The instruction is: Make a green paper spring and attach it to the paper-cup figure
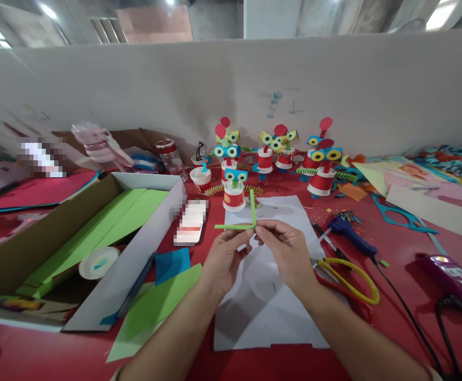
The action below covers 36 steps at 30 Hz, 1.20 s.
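Two narrow green paper strips (253, 207) meet at a right angle, one pointing away from me and one to the left. My left hand (227, 255) pinches them near the corner from the left. From the other side my right hand (285, 250) pinches the same corner, the fingertips of both hands nearly touching. Below the hands lies a white sheet of paper (270, 317). Just beyond the strips stands a red and white paper-cup figure (234, 200) with blue eyes and coiled paper arms.
More cup figures (321, 182) stand at the back. To the right lie yellow-handled scissors (352, 275), a blue glue gun (352, 233) with a cord, and a purple device (453, 278). A cardboard box (147, 225) with green paper fills the left. Blue paper (172, 265) lies beside it.
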Available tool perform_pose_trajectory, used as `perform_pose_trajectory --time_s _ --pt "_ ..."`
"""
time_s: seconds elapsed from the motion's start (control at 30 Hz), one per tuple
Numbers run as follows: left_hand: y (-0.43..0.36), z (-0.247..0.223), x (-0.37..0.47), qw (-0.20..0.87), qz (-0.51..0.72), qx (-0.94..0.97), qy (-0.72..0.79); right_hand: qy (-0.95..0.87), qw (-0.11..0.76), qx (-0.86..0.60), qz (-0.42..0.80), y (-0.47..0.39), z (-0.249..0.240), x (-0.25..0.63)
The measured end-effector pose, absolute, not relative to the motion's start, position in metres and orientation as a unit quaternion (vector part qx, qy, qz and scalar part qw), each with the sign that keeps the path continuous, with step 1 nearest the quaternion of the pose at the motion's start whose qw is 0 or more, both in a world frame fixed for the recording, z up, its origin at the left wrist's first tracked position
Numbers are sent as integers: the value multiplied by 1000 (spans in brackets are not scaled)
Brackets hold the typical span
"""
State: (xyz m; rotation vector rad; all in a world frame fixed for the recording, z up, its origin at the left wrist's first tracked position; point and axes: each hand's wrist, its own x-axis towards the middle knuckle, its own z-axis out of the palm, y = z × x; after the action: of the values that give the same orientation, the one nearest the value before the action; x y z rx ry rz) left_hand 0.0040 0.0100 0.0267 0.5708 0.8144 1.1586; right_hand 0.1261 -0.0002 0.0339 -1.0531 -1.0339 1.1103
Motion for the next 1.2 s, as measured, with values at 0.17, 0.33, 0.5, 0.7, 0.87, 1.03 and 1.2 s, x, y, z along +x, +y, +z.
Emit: perform_pose_trajectory --time_s 0.17,0.33,0.5,0.7,0.87,1.03,1.2 --pt "9 29 3 649 561 341 384 -446 595 -450 494 2 34 128" --pt "9 28 4 632 579 356 371 -450 590 -450 497 1 37 128" --pt "9 27 5 621 591 366 362 -426 601 -428 524 0 33 125" --pt "9 25 6 635 593 352 349 -427 601 -440 513 -3 31 124" --pt "10 25 3 646 572 377 337 -386 612 -427 542 -1 34 125" --pt "13 25 -1 707 541 281 358 -338 607 -393 602 -1 39 124" --pt "13 25 -3 733 512 269 359 -358 607 -387 595 -2 36 121"
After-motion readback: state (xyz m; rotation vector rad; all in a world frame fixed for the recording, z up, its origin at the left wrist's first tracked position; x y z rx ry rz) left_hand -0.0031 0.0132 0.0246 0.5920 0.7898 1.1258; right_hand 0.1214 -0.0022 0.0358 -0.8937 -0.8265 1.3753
